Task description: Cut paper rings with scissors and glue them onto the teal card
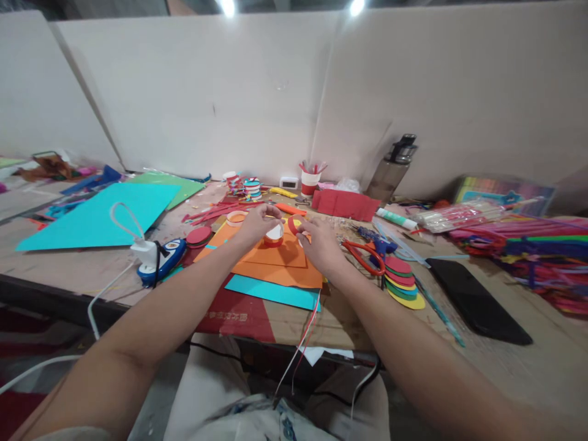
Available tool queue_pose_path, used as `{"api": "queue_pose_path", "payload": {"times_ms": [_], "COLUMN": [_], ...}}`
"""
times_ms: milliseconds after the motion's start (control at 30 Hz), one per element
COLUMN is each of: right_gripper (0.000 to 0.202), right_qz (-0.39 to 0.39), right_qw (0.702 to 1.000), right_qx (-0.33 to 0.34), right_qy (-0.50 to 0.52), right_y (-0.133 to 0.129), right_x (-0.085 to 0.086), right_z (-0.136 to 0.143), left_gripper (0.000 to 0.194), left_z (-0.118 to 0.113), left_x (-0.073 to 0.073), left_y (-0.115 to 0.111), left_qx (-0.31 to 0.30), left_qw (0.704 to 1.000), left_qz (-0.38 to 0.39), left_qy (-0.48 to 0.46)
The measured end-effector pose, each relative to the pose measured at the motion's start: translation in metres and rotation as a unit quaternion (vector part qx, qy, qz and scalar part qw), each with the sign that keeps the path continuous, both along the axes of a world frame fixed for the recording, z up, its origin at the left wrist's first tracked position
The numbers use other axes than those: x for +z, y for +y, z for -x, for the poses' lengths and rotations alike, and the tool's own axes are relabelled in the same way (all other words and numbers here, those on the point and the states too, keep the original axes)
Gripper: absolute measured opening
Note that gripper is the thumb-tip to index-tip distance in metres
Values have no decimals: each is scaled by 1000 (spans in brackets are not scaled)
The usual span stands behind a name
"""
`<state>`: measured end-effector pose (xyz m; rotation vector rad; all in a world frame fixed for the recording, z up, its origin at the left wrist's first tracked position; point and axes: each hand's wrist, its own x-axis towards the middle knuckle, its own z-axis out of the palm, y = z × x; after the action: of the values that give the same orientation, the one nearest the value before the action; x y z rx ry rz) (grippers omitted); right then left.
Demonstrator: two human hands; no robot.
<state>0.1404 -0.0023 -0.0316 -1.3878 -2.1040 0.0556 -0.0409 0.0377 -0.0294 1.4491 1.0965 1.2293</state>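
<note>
My right hand (319, 240) pinches a small red paper disc (294, 225) between thumb and fingertips. Just left of it, my left hand (261, 222) has its fingers bent together; what they hold, if anything, is too small to make out. Below the left fingertips, a short round cup piece (274, 237), white inside with a red-orange side, sits on orange sheets (257, 264). A pale-rimmed ring (237, 218) lies beyond my left wrist. Under the orange sheets a blue sheet (275, 293) sticks out toward me.
Orange-handled scissors (365, 257) and a stack of coloured discs (402, 282) lie to the right, with a black phone (478, 300) beyond. Left are a blue power strip (163, 262) and a large turquoise sheet (105, 214). A dark bottle (390, 168) stands at the back.
</note>
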Motion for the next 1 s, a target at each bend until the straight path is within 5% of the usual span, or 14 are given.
{"api": "queue_pose_path", "payload": {"times_ms": [167, 367, 833, 1000], "right_gripper": [13, 13, 22, 22], "right_qz": [2, -1, -57, -92], "right_qw": [1000, 999, 988, 986], "right_qx": [-7, -4, 46, 54], "right_qy": [-5, -49, -135, -125], "right_y": [-1, -4, 1, 1], "right_x": [-1, 1, 1, 8], "right_z": [1, 4, 22, 25], "left_gripper": [13, 14, 21, 34], "left_z": [1, 6, 35, 42], "left_x": [-7, -6, 11, 25], "left_y": [2, 2, 18, 12], "left_qx": [5, 1, 140, 46], "left_qw": [995, 996, 985, 999], "left_qz": [-28, -32, -73, -7], "left_qy": [99, 80, 74, 24]}}
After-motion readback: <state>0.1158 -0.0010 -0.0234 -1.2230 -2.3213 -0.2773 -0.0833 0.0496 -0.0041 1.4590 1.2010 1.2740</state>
